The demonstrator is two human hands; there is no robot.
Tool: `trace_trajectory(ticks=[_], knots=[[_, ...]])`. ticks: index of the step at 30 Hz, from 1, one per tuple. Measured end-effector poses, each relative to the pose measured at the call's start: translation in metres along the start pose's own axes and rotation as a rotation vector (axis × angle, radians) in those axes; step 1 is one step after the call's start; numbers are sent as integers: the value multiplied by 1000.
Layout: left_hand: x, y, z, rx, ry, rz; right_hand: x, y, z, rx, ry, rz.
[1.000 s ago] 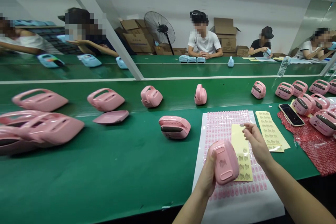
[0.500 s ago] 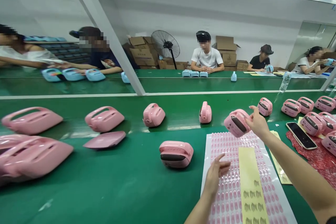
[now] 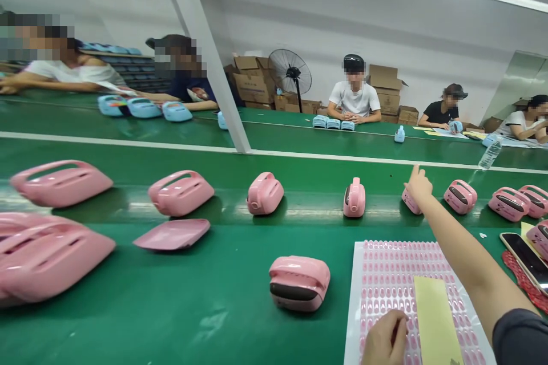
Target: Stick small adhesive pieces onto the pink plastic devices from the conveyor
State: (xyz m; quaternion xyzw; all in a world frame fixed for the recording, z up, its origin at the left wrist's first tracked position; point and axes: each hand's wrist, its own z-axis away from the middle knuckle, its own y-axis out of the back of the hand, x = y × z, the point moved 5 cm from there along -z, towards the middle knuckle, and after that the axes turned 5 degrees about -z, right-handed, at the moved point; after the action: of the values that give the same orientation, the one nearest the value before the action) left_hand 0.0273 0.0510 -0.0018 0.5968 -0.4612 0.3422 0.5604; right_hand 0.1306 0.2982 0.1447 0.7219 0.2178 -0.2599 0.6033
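My right hand (image 3: 419, 183) reaches out to the far belt and grips a pink plastic handled device (image 3: 411, 203), which is mostly covered by the fingers. Close to me, my left hand (image 3: 385, 337) is closed with bent fingers over a white sheet of pink oval stickers (image 3: 382, 279); whatever it may pinch is hidden. A yellow sticker strip (image 3: 436, 313) lies across that sheet. Left of the sheet, another pink device with a dark front panel (image 3: 299, 284) rests on the green table.
More pink devices stand along the belt, such as one side-on (image 3: 354, 198). A flat pink cover (image 3: 172, 235) lies at left. A phone (image 3: 526, 259) lies on red wrap at right. Across the belt are a water bottle (image 3: 490, 154), blue devices (image 3: 143, 108) and several seated people.
My right hand has carried the pink device from above the sticker sheet to the far belt. My left hand has drawn nearer and its fingers have curled. The view has turned left.
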Motion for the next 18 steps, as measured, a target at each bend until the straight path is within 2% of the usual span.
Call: trace_trajectory(ticks=[6, 9, 12, 16, 18], knots=[[9, 5, 4, -42, -18, -21, -48, -88, 13, -141, -50, -272], [14, 8, 4, -120, 4, 13, -63, -104, 24, -186, -80, -391], [11, 11, 1, -123, 95, 179, -69, -82, 43, -231, -25, -501], [9, 16, -6, -69, 165, 699, -60, -19, 93, -360, 80, -700], [15, 18, -8, -74, 145, 958, -49, 7, 126, -554, 68, -1048]])
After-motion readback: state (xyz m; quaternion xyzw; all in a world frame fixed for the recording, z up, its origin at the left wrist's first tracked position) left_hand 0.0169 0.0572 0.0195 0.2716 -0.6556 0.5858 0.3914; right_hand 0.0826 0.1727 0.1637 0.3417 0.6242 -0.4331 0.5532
